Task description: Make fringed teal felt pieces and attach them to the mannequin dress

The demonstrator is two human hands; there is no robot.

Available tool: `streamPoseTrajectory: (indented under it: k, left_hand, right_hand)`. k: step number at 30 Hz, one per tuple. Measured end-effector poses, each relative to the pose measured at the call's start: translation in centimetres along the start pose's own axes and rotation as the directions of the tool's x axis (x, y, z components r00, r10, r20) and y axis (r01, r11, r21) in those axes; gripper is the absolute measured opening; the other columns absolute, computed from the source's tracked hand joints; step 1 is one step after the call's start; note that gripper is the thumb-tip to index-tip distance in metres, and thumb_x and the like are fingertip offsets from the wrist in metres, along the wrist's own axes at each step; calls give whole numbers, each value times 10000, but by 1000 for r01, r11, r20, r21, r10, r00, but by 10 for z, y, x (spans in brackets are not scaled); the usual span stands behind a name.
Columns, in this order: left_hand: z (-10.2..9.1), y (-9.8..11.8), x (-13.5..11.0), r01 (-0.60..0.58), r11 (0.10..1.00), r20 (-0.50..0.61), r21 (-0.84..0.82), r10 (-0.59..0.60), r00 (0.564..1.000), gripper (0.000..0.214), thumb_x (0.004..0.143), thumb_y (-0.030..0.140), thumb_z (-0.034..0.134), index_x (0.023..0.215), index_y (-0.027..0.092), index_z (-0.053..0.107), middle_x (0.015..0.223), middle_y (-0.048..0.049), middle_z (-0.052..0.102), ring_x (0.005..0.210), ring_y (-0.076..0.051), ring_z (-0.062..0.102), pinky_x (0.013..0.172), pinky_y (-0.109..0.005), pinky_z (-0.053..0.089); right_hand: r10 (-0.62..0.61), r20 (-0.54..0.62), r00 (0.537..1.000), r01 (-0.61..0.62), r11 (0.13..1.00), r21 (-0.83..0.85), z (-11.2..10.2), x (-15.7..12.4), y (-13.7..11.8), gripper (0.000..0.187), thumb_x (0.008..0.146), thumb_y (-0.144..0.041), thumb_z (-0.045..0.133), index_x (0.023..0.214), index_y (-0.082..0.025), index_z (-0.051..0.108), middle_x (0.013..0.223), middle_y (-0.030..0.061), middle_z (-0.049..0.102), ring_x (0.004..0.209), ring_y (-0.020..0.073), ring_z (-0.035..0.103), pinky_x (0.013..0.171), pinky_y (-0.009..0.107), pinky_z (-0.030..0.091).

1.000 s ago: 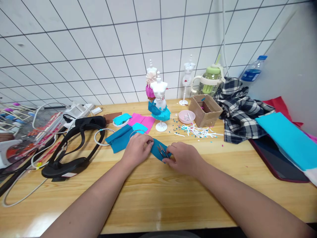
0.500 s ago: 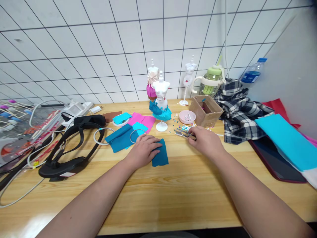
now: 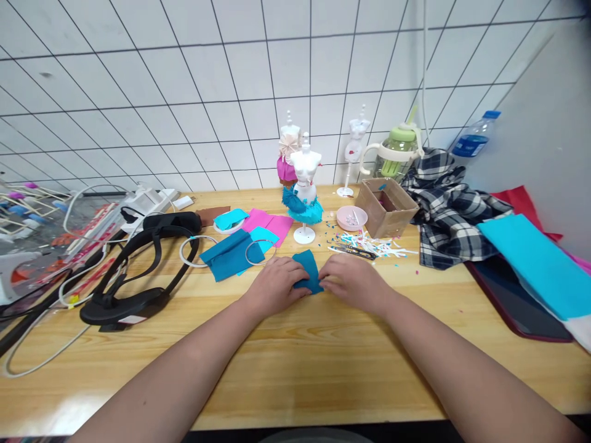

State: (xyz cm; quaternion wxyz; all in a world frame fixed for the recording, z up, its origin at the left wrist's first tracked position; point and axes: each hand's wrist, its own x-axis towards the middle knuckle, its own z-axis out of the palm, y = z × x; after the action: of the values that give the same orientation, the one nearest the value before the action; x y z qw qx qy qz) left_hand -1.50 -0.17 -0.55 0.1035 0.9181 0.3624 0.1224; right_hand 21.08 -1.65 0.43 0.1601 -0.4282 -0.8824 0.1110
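- Left hand [image 3: 277,285] on teal sheet [image 3: 306,266]; I cannot tell its grip.
- Right hand [image 3: 353,282]: narrow grip, holding sheet's right edge.
- Snips [image 3: 355,251] beyond, toward worktop [image 3: 295,369] back edge.

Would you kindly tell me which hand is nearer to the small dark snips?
Right. The right hand is just this side of the snips; the left hand is farther away, off to their left.
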Motion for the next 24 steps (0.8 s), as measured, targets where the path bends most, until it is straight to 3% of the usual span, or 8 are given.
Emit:
streamPoseTrajectory:
  k: [2, 5, 11, 24]
  left_hand:
    - [0, -2, -1, -5, 1000, -48, -11, 5, 999, 221, 832, 407, 639, 969, 239, 683, 1030, -29, 693, 1006, -219, 584, 869, -362, 386]
    - [-3, -3, -4, -12, 1000, -113, -5, 11, 994, 198, 843, 397, 627, 921, 227, 692, 1005, -31, 700, 964, -202, 599, 858, -351, 405]
    - [-4, 9, -7, -89, 995, 37, 43, 88, 995, 153, 879, 296, 566, 871, 253, 712, 861, -7, 712, 849, -177, 625, 746, -319, 426]
    - [0, 11, -5, -53, 994, 36, 91, 50, 998, 183, 888, 270, 536, 892, 244, 718, 832, -27, 697, 843, -191, 634, 757, -330, 447]
  right_hand:
    - [-74, 51, 996, 73, 997, 34, 9, 2, -9, 127, 859, -270, 601, 939, -232, 691, 944, 26, 655, 918, 173, 582, 772, 274, 430]
    - [-83, 97, 992, 82, 997, 11, 18, 3, -12, 136, 866, -274, 594, 940, -227, 698, 945, 30, 654, 918, 179, 583, 755, 281, 425]
    - [-19, 128, 992, 25, 999, -44, 18, 3, -14, 147, 875, -263, 561, 947, -227, 683, 967, 26, 650, 905, 174, 595, 709, 277, 410]
    - [54, 181, 982, -31, 991, -129, 21, 4, -19, 198, 912, -271, 488, 928, -227, 680, 951, 36, 672, 907, 189, 628, 664, 279, 399]
